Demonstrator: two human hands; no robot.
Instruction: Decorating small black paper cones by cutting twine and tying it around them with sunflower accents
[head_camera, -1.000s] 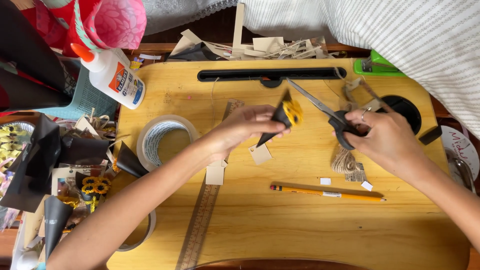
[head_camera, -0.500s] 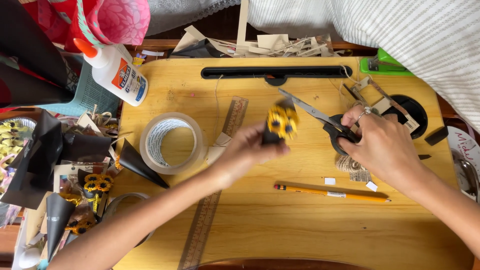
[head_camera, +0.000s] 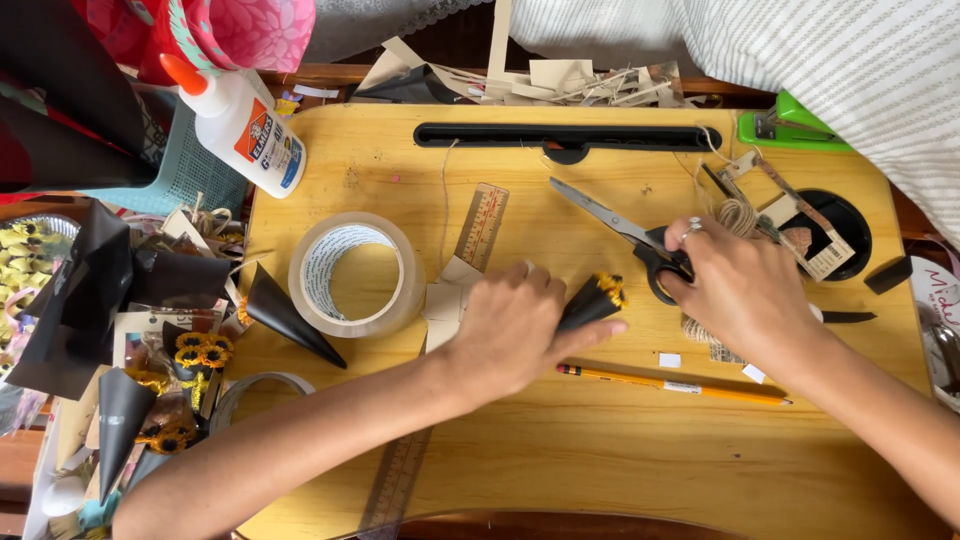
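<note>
So a small black paper cone (head_camera: 590, 303) with yellow flowers poking out the top is pinched in the left hand (head_camera: 515, 330), fingers curled round it, and it's held low over the wooden counter (head_camera: 560, 440), just right of the roll of clear tape (head_camera: 355, 273). A pair of black-handled scissors (head_camera: 628, 235) is gripped by the right hand (head_camera: 745, 300), fingers closed through the loops, blades pointed up and left, further right of the tape roll than the cone is. A bundle of twine (head_camera: 738, 215) is seen right behind that hand, touching it or near enough. A yellow pencil (head_camera: 672, 384) is laid flat on the counter below both hands, down and to the right of the tape. A wooden ruler (head_camera: 480, 228) is set at a slant just right of the tape, partly covered by the left forearm. A white glue bottle (head_camera: 245, 125) with an orange cap is lying tilted above and left of the tape, and another black cone (head_camera: 285, 315) is touching the tape roll's lower left side
</note>
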